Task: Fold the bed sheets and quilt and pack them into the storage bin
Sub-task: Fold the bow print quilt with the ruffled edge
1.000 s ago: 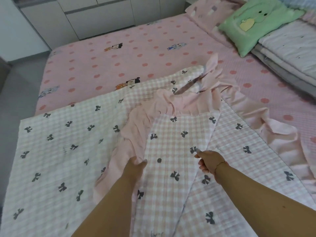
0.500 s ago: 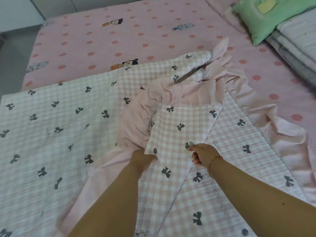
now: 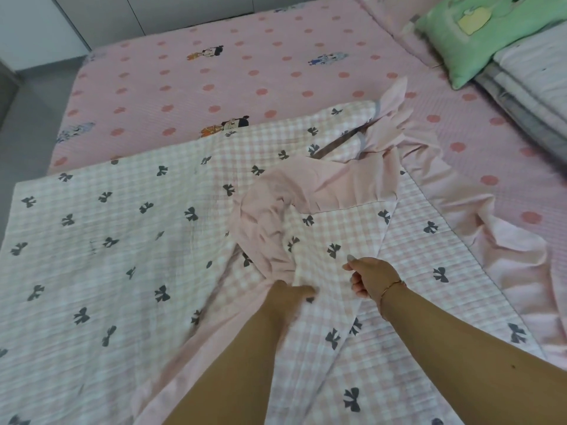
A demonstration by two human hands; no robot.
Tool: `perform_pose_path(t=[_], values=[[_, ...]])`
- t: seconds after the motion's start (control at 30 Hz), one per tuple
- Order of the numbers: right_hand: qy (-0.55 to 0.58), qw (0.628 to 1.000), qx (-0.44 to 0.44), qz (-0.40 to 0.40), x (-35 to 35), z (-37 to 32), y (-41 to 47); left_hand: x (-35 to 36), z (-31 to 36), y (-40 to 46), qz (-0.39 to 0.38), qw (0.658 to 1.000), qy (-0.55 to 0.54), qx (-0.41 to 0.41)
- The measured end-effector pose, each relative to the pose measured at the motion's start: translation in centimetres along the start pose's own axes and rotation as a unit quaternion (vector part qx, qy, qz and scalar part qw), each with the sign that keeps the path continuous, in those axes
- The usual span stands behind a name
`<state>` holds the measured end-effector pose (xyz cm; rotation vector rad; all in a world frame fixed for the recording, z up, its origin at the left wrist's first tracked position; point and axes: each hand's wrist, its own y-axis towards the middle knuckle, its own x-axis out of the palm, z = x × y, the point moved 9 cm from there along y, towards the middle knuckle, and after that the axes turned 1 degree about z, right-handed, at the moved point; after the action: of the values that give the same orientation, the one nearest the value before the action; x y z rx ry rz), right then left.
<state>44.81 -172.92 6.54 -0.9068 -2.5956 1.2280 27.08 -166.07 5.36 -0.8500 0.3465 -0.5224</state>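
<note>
Pink-and-white checked quilt with dark bows lies spread over the bed's near half. Left hand clutches its bunched, turned-back flap; right hand pinches the flap's fold. Green cushion sits at the bed's far right corner.

The single head-worn view looks forward and steeply down from close above the pink-and-white checked quilt with dark bows, across the pink polka-dot mattress cover (both forearms entering from the bottom edge) towards the far white cabinets.

Bare forearms; thin gold bracelet.
</note>
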Motion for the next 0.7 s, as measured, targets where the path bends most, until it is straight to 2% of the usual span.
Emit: perform_pose_path(t=[0.07, 0.13, 0.27, 0.33, 0.57, 0.63, 0.7], values=[[0.006, 1.000, 0.002, 0.001, -0.1, 0.2, 0.2, -2.2, 1.4, 0.1, 0.056, 0.998, -0.024, 0.032], [0.014, 1.000, 0.000, 0.005, -0.3, 0.3, 0.4, -3.9, 1.7, 0.9, 0.084, 0.994, -0.069, 0.023], [0.030, 1.000, -0.005, 0.006, -0.4, 0.6, 0.5, -4.3, 2.1, 2.2, 0.050, 0.973, -0.226, -0.004], [0.033, 0.999, -0.007, 0.005, -0.4, 0.6, 0.6, -4.1, 2.3, 3.1, 0.061, 0.969, -0.237, -0.020], [0.056, 0.998, -0.024, 0.000, -0.7, -0.5, 0.5, -1.1, 3.2, 3.4, -0.007, 0.990, -0.111, -0.085], [0.058, 0.998, -0.032, 0.004, -1.2, -1.1, 0.4, 0.2, 4.1, 3.1, -0.029, 0.995, -0.068, -0.071], [0.056, 0.998, -0.042, 0.008, -1.9, -1.7, 0.1, 1.7, 5.4, 2.8, -0.032, 0.999, -0.006, -0.019]])
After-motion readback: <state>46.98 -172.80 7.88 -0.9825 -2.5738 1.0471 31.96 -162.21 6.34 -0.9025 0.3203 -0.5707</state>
